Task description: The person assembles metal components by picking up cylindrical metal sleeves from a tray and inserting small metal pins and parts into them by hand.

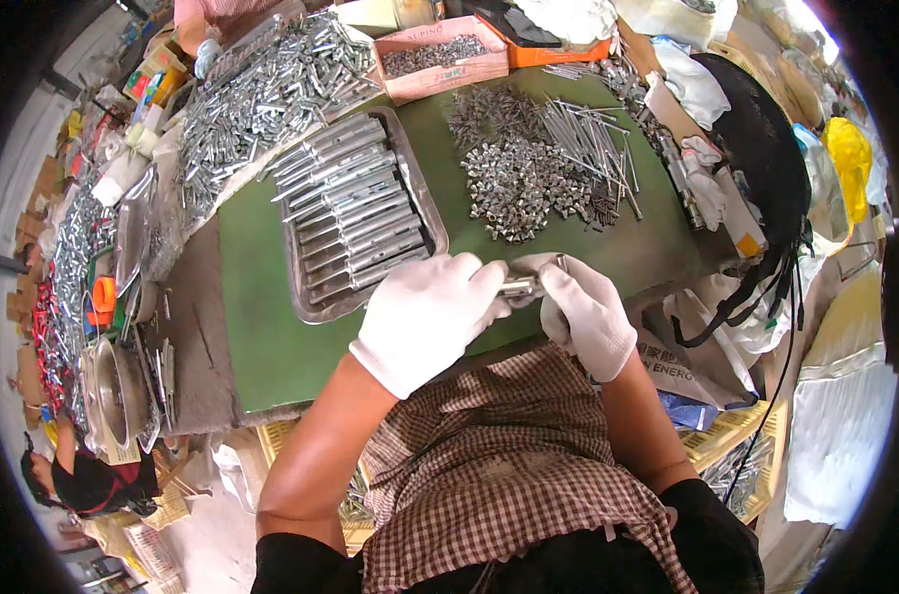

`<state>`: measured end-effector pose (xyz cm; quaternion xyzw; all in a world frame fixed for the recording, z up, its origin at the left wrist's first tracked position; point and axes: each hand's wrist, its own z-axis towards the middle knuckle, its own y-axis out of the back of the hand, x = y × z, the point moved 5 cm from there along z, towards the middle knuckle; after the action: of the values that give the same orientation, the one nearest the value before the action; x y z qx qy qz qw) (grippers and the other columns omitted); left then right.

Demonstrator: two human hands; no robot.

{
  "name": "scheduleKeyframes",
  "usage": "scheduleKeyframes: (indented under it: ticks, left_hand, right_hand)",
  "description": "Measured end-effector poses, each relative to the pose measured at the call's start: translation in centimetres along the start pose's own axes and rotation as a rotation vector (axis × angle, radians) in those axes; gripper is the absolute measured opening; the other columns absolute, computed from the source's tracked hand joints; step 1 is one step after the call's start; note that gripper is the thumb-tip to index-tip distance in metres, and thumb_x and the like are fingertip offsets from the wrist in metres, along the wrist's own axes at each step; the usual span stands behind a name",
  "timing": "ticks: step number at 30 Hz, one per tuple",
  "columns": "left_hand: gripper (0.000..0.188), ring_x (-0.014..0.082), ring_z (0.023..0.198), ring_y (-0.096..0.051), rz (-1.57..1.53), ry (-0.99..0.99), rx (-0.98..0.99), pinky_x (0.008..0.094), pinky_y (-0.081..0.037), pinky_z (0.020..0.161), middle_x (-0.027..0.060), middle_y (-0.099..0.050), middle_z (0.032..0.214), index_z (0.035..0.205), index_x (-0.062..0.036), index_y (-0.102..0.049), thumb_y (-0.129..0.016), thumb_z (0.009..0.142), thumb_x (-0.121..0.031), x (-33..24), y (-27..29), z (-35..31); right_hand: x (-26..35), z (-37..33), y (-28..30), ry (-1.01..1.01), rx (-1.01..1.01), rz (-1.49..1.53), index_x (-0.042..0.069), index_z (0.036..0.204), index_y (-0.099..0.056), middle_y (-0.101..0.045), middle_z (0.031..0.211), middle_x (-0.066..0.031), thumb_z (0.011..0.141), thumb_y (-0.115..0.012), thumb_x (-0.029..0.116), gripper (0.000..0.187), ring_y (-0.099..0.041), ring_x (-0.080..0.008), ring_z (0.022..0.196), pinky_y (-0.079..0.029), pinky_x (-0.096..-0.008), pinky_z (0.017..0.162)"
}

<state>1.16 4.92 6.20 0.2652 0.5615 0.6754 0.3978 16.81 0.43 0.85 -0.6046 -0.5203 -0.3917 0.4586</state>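
Note:
My left hand (428, 315) and my right hand (583, 309) wear white gloves and meet just above the near edge of the green table (271, 327). Together they grip a small silver metal sleeve bolt (518, 288), the left hand on its left end, the right hand on its right end. Its ends are hidden inside the gloves. Just beyond my left hand lies a steel tray (311, 297) lined with finished silver bolts (355, 213). Past my right hand sit a heap of small metal nuts (514, 183) and a spread of thin rods (593, 148).
A big pile of silver bolts (261, 94) fills the far left. A pink cardboard box of small parts (440, 59) and an orange tray (558, 45) stand at the back. A black chair back (766, 158) is on the right. Another person (73, 480) crouches at lower left.

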Motion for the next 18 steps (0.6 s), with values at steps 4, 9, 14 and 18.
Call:
scheduleKeyframes:
  ticks: [4, 9, 14, 18]
  left_hand:
    - [0.039, 0.0200, 0.064, -0.058, -0.104, 0.035, -0.108, 0.0339, -0.047, 0.056, 0.0027, -0.051, 0.073, 0.114, -0.0131, -0.064, -0.074, 0.078, -0.025, 0.1, -0.1, -1.7]
    - [0.043, 0.0188, 0.059, -0.056, -0.029, 0.001, -0.123, 0.0327, -0.046, 0.051, 0.0022, -0.050, 0.070, 0.120, -0.0142, -0.064, -0.073, 0.078, -0.016, -0.4, -0.6, -2.6]
    - [0.038, 0.0198, 0.058, -0.056, -0.177, 0.042, -0.192, 0.0334, -0.048, 0.051, 0.0029, -0.051, 0.071, 0.116, -0.0148, -0.064, -0.070, 0.078, -0.010, -0.4, -1.0, -2.7]
    - [0.037, 0.0205, 0.059, -0.057, -0.229, 0.058, -0.206, 0.0338, -0.048, 0.052, 0.0032, -0.053, 0.073, 0.115, -0.0154, -0.064, -0.069, 0.079, -0.010, -0.7, -1.8, -2.5]
  right_hand:
    - [0.2, -0.4, 0.1, -0.028, -0.005, -0.027, 0.002, 0.113, -0.063, -0.057, 0.072, 0.0036, 0.101, -0.053, 0.026, 0.029, -0.045, -0.0035, 0.057, -0.037, -0.0211, 0.051]
    - [-0.3, 0.2, 0.8, 0.064, -0.043, -0.467, 0.000, 0.101, -0.064, -0.065, 0.075, -0.0015, 0.097, -0.056, 0.019, 0.021, -0.047, -0.0043, 0.058, -0.039, -0.0209, 0.053]
    - [0.2, 0.4, 0.1, 0.316, -0.043, -0.578, 0.001, 0.094, -0.061, -0.064, 0.076, -0.0118, 0.093, -0.061, 0.018, 0.017, -0.063, -0.0233, 0.069, -0.049, -0.0336, 0.067]
    - [0.5, 0.3, -0.4, 0.338, -0.019, -0.715, 0.001, 0.094, -0.060, -0.064, 0.076, -0.0133, 0.093, -0.061, 0.018, 0.017, -0.064, -0.0270, 0.071, -0.050, -0.0352, 0.068]
